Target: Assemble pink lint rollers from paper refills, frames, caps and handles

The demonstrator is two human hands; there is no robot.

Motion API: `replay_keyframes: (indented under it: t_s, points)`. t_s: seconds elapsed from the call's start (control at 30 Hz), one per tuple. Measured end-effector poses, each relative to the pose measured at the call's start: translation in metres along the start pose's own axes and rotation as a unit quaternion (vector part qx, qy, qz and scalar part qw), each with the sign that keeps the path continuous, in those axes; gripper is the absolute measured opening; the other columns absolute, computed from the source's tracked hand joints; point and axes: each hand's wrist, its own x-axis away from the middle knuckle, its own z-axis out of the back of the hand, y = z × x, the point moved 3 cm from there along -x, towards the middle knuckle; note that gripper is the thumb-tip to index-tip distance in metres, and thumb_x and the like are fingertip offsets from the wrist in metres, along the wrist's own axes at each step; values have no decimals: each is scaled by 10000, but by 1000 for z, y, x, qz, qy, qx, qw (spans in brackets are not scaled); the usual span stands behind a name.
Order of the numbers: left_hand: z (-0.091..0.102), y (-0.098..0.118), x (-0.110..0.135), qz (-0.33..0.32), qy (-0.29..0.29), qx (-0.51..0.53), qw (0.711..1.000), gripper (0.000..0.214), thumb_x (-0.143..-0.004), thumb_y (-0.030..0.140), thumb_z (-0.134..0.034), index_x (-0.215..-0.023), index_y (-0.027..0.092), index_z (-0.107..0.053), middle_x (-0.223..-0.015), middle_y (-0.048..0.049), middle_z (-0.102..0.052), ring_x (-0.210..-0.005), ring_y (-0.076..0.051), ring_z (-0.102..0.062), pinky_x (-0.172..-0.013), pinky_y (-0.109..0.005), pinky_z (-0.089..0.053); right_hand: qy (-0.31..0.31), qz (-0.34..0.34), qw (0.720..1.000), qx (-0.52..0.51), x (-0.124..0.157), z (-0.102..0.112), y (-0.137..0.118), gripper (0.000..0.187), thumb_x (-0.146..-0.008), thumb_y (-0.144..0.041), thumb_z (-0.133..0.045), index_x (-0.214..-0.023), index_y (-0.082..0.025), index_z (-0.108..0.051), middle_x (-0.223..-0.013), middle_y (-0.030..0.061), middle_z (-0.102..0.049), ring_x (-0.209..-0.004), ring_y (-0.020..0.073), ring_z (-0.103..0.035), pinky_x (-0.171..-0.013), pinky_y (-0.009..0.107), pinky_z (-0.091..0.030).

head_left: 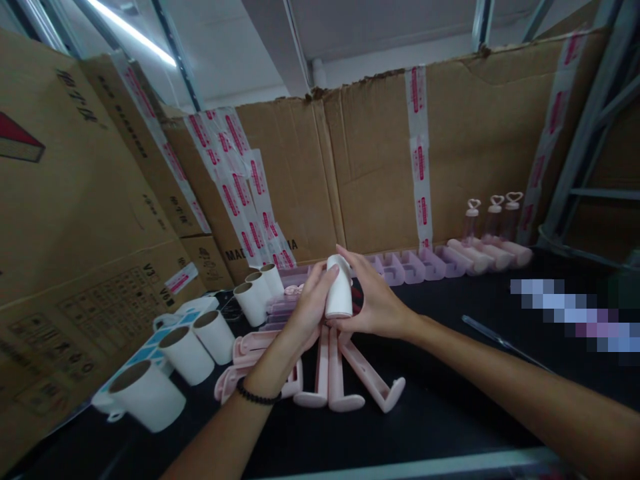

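A white roll (339, 295), roughly upright with a pinkish lower edge, is held between both hands near the middle of the head view. My left hand (311, 299) grips its left side, the thumb lying across the front. My right hand (374, 297) is curved around the right side, fingers at its top and bottom. Just below the hands, pink L-shaped plastic parts (345, 400) fan out on the black table (440, 427). More pink frame-like parts (253, 343) lie partly behind my left forearm. Beyond them are purple translucent pieces (277, 310).
White rolls with brown cardboard cores (187, 355) stand at the left, beside a blue-and-white package (137, 363). Purple trays (413, 267) line the cardboard wall (370, 153). Pink cylinders (477, 257) and heart-topped pieces (472, 212) are at back right. A thin tool (493, 339) lies right.
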Motion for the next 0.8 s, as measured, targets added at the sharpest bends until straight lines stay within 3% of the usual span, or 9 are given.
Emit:
replay_keyframes:
  t_s: [0.1,0.17,0.23,0.3,0.33,0.4,0.5,0.63,0.8]
  points:
    - [0,-1,-1,14,2,26,1000,337,-858,376,-700,-1152,238,-607,-869,-20,-667,-651,-161,-656,-522,-229,-532,-10,-3,1000,13,-3,-1,1,1206,-672,-364,-875,-1616,-269,-131,-1571,167,-371,-1439,335,-377,-1156,539,-363]
    - [6,-2,-4,46,43,72,995,352,-876,360,-655,-1193,233,-568,-855,-36,-683,-586,-174,-650,-485,-258,-527,-16,-35,999,25,-6,2,3,1108,-744,-455,-826,-1607,-234,-169,-1575,185,-371,-1450,337,-367,-1151,534,-357]
    - [17,-2,-8,69,103,116,985,295,-901,347,-580,-1152,193,-558,-805,-52,-684,-535,-180,-634,-455,-272,-511,-21,-81,996,44,-10,11,4,769,-871,-514,-691,-1505,-192,-400,-1481,187,-492,-1374,327,-463,-1096,505,-399]
    - [30,-2,-13,66,159,143,975,240,-919,345,-502,-1060,159,-561,-746,-49,-663,-503,-169,-612,-439,-265,-494,-65,-126,988,65,-11,19,3,424,-956,-513,-564,-1189,-171,-657,-1176,143,-686,-1090,277,-641,-917,416,-485]
    - [36,-2,-16,60,178,148,971,234,-924,348,-472,-1025,155,-558,-720,-39,-647,-482,-159,-594,-430,-258,-482,-111,-145,981,72,-10,21,0,373,-964,-510,-546,-1012,-174,-700,-984,102,-722,-903,236,-668,-795,360,-491]
    - [46,-2,-18,48,209,154,964,233,-922,361,-448,-981,161,-552,-691,-19,-625,-447,-138,-559,-418,-243,-460,-224,-174,956,73,-3,20,-9,357,-933,-502,-587,-798,-188,-693,-731,36,-687,-661,173,-610,-616,289,-420]
    - [52,-3,-18,29,240,160,957,231,-902,378,-480,-981,174,-554,-705,-8,-626,-442,-129,-546,-414,-234,-440,-349,-208,911,69,14,10,-25,294,-853,-462,-671,-708,-207,-682,-642,4,-650,-585,143,-559,-541,260,-335]
    - [52,-6,-17,17,257,153,954,265,-880,389,-534,-1067,200,-543,-742,1,-629,-475,-132,-567,-436,-222,-430,-386,-254,880,107,30,-4,-32,160,-732,-321,-720,-652,-205,-642,-652,0,-634,-589,141,-534,-521,255,-300]
    - [54,-8,-17,15,255,150,955,369,-845,469,-594,-1105,217,-524,-766,4,-627,-504,-128,-580,-465,-214,-429,-400,-318,859,8,26,6,-7,102,-753,-265,-667,-678,-198,-651,-600,-20,-581,-581,131,-519,-507,244,-316]
